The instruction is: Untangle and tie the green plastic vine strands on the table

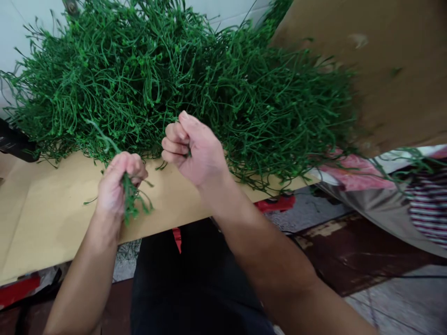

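Note:
My left hand (120, 181) is closed around a small bunch of green artificial plant stems (131, 202). Tufted tips hang below the fist, and pale thin ends poke out above it. To its right, my right hand (195, 149) is curled with thumb and fingers pressed together, just in front of the pile. A bit of green shows inside its palm, but what the fingertips pinch is hidden. Behind both hands spreads a large heap of loose green artificial stems (146, 79).
The heap lies on a tan board tabletop (63, 209) against a white tiled wall. A brown cardboard sheet (394, 70) leans at right, above pink and white cloth (359, 170). At the left edge is a black object (16, 142). Striped fabric (428, 204) shows at far right.

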Available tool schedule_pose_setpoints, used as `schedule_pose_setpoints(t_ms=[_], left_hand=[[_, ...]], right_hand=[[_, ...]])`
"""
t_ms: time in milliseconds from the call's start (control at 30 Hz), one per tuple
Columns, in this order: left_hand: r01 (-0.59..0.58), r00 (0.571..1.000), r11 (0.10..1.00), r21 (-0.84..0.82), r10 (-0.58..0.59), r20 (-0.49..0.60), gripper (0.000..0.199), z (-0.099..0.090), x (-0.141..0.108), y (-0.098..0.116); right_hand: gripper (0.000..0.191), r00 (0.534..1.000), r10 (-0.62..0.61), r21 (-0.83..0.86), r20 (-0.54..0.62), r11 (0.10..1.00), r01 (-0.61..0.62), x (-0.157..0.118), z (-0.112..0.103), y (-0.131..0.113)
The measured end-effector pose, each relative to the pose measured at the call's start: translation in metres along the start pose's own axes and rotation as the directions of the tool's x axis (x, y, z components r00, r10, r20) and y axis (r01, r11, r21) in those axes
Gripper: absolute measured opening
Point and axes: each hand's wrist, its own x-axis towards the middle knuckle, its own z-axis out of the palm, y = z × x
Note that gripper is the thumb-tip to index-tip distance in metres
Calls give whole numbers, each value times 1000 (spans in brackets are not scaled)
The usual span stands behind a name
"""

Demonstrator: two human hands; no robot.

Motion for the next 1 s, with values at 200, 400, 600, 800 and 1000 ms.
schedule_pose_setpoints(t_ms=[200, 400, 600, 800, 1000], left_hand=[[58, 998, 963, 264, -49, -39, 28, -2, 5, -16], [58, 998, 962, 266, -53, -25, 30, 0, 7, -15], [44, 998, 953, 300, -30, -53, 35, -2, 9, -17], [28, 984, 964, 264, 21, -178, 39, -1, 10, -15], [66, 995, 963, 260, -46, -85, 41, 0, 9, -17]], right_hand=[[22, 916, -319, -957, -242, 232, -172, 35, -60, -66], [68, 891, -326, -938, -315, -36, -345, 27, -76, -82], [44, 865, -69, -692, 497, 570, 443, -14, -21, 9], [19, 889, 111, -536, 445, 828, 165, -10, -17, 31], [32, 922, 160, -446, 353, 895, 16, -9, -22, 27]])
